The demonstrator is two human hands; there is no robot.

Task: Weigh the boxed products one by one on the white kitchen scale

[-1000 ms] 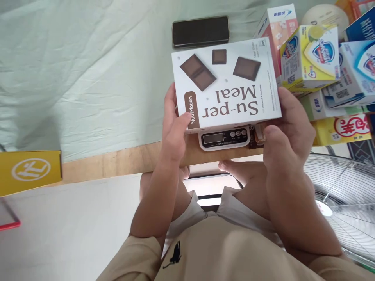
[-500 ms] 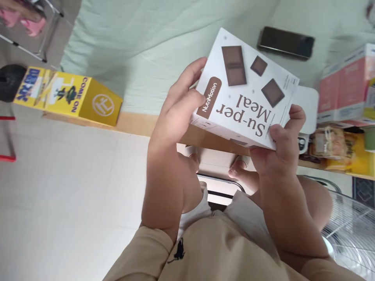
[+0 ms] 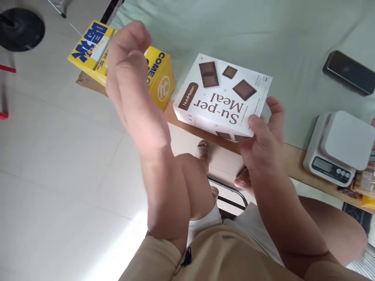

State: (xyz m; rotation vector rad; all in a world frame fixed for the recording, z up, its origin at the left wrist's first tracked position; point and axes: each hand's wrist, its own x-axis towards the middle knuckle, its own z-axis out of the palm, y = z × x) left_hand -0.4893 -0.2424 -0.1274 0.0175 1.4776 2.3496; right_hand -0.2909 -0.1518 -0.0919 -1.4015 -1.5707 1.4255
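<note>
A white box printed with brown chocolate pieces and the words "Su-per Meal" (image 3: 222, 88) is in my right hand (image 3: 263, 136). That hand grips its near right corner, with the thumb on the printed face. My left hand (image 3: 131, 82) is off this box, raised in front of a yellow box (image 3: 159, 84) and hiding its middle. Its fingers are bent and slightly blurred, with a gap between thumb and forefinger and nothing seen in between. Whether it touches the yellow box I cannot tell.
A white kitchen scale (image 3: 331, 168) sits at the right on the wooden edge (image 3: 293, 158) of the surface. Behind it lies a black phone (image 3: 350, 72) on the pale green cloth (image 3: 234, 27). A round black base (image 3: 22, 29) stands on the floor at far left.
My left hand has let go of the white box and moved left to the yellow box. My right hand still holds the white box. The view has shifted left, and the scale now shows.
</note>
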